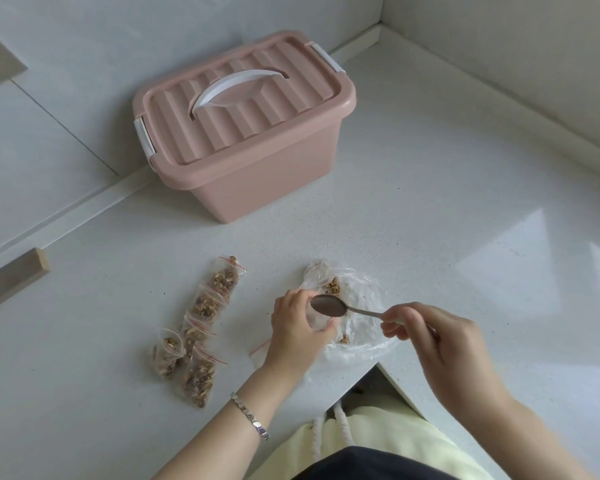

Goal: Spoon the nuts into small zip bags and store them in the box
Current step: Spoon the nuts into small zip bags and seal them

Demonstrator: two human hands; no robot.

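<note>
My left hand (pixel 300 329) grips a small clear zip bag (pixel 317 322) upright at the countertop's front. My right hand (pixel 440 344) pinches the handle of a metal spoon (pixel 329 305), whose bowl hovers over the small bag's mouth. Behind them lies a large clear plastic bag (pixel 357 303) holding a few nut pieces (pixel 333 286). Several filled small zip bags (pixel 201 320) with red seals lie in a row to the left. A pink box (pixel 253 147) with a white handle stands at the back, its lid closed.
The white countertop (pixel 465 202) meets walls at the back and right. Its front edge has a notch near my body. A wooden block (pixel 11 275) lies at the far left.
</note>
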